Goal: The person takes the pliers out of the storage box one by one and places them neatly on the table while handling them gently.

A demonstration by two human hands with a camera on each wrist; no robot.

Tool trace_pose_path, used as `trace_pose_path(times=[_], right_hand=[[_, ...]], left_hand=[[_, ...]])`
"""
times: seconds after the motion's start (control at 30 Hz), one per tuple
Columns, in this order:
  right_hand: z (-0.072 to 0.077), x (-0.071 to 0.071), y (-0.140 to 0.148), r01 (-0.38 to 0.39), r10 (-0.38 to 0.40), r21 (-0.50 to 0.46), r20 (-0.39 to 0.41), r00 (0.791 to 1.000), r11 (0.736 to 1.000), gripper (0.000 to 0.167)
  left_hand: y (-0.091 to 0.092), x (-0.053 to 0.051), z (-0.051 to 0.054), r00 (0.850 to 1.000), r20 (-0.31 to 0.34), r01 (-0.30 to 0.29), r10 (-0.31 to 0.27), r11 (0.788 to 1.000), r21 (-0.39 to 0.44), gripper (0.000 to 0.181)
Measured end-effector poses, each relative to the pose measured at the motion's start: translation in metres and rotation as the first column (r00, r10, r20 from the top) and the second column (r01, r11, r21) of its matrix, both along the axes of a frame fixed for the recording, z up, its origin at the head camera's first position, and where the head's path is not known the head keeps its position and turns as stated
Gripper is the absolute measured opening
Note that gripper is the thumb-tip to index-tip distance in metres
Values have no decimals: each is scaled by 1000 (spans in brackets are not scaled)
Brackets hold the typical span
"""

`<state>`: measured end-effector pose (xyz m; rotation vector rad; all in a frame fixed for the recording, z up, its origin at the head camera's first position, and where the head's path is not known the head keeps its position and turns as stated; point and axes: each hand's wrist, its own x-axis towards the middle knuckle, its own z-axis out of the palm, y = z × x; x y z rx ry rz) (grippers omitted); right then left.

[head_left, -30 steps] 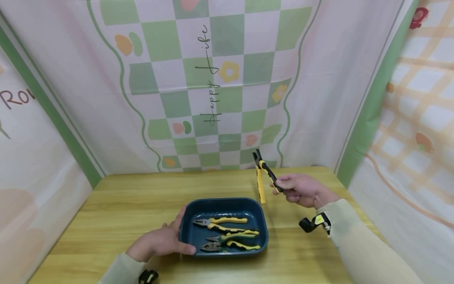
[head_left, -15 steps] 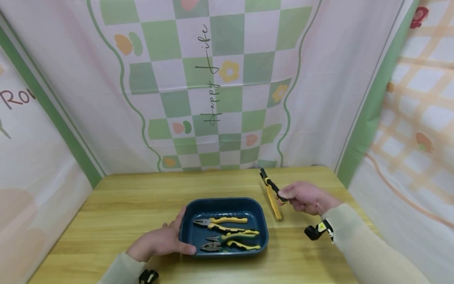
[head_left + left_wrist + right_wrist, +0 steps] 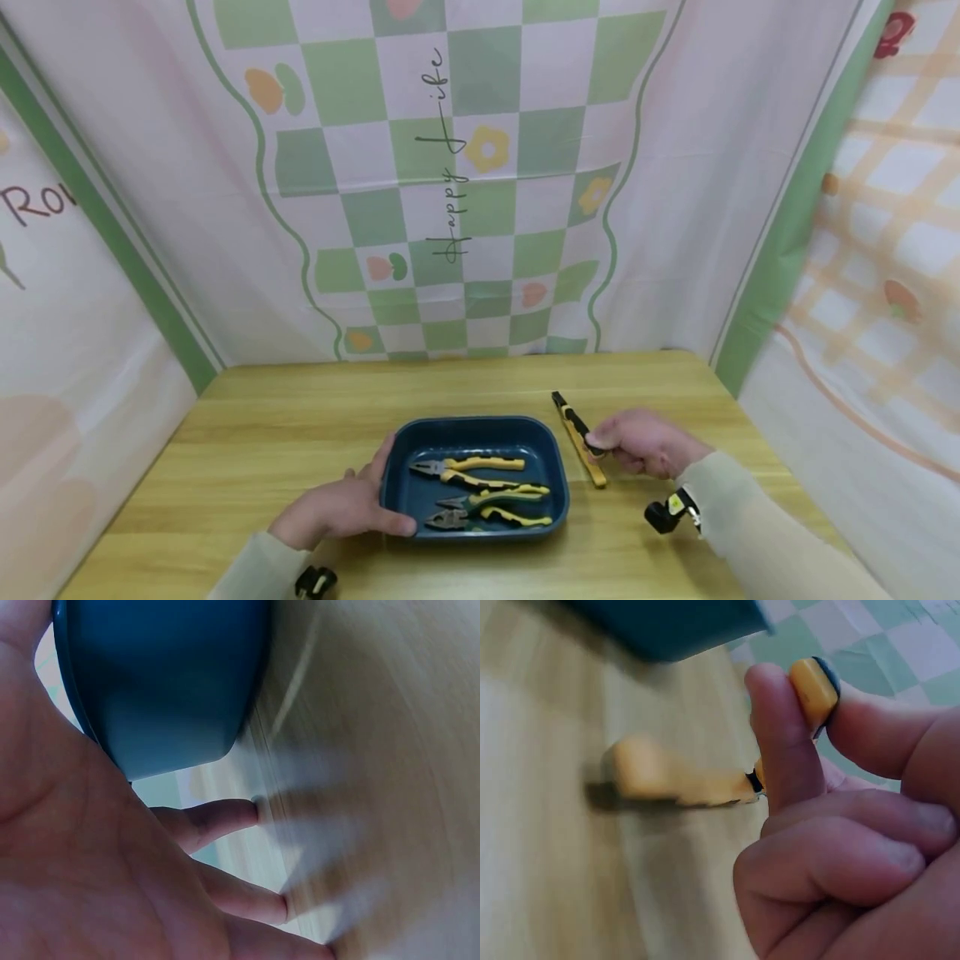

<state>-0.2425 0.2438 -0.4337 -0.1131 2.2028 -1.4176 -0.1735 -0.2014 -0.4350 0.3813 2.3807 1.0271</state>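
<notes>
One pair of pliers [image 3: 576, 427] is in the right hand [image 3: 648, 443], low over the counter [image 3: 300, 417], just beside the right side of the tray [image 3: 480, 437]. Its head points away from the person and a little to the left, its long axis running from there back toward the person and rightward. Thumb and forefinger pinch the upper handle near its end, the other fingers curled in; the lower handle is free, and whether it touches the counter cannot be told. Three more pliers [image 3: 487, 462] lie inside the tray, heads pointing left. The left hand [image 3: 341, 506] spreads along the tray's left side, thumb over the rim, fingers fairly straight.
</notes>
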Motion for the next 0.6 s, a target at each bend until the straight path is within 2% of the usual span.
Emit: trace_pose_path(times=[0.13, 0.4, 0.47, 0.6], right_hand=[[1, 9, -11, -25, 42, 178, -93, 995, 984, 26], [10, 20, -41, -25, 136, 412, -244, 960, 911, 33], [11, 21, -48, -31, 165, 451, -260, 951, 892, 31], [16, 24, -58, -34, 185, 504, -253, 950, 863, 30]], left_hand=[[1, 1, 3, 1000, -2, 5, -5, 1000, 11, 131], [0, 2, 1, 999, -3, -33, 33, 999, -7, 131], [0, 3, 1, 999, 2, -47, 47, 999, -17, 132], [1, 4, 2, 998, 12, -59, 59, 998, -38, 132]])
